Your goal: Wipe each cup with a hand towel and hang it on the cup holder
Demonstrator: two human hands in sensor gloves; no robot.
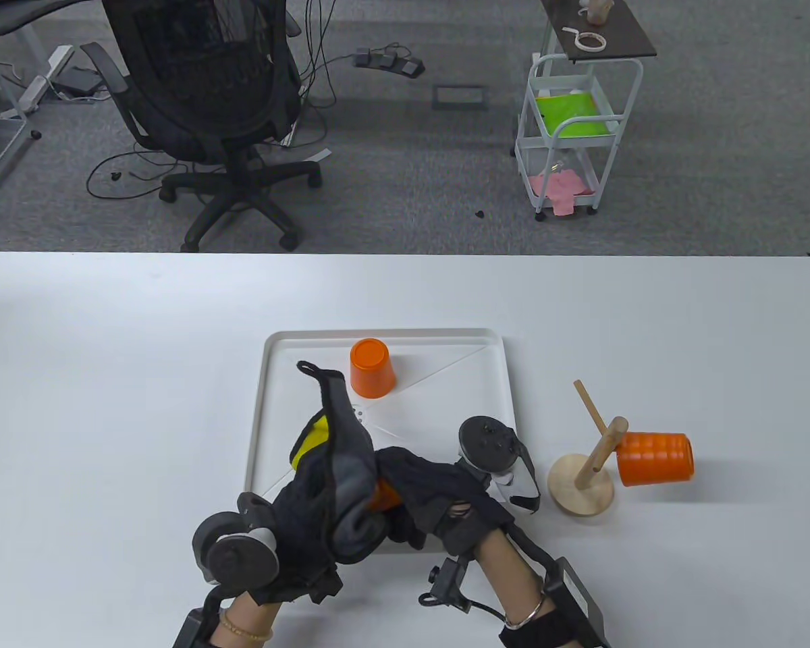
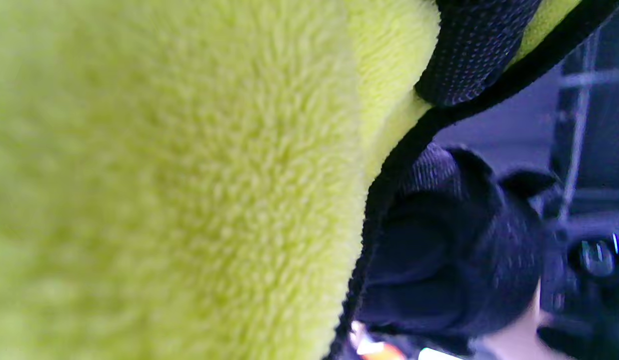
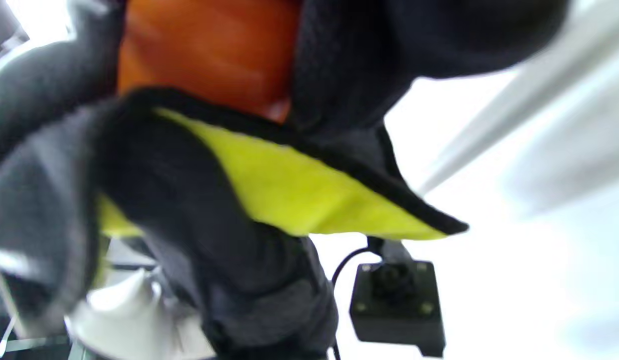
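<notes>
One white table; grey carpet; office chair; trolley

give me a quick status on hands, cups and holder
Left hand grips towel, right hand holds cup inside it. One cup hung on holder, one upturned in tray. Nothing blocking.

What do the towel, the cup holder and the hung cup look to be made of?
Towel: soft fleece or microfibre, fuzzy yellow pile in the left wrist view, grey reverse, black edging.
Cup holder: apparently bare light wood, matte.
Hung cup: probably plastic, ribbed orange with slight sheen.
</notes>
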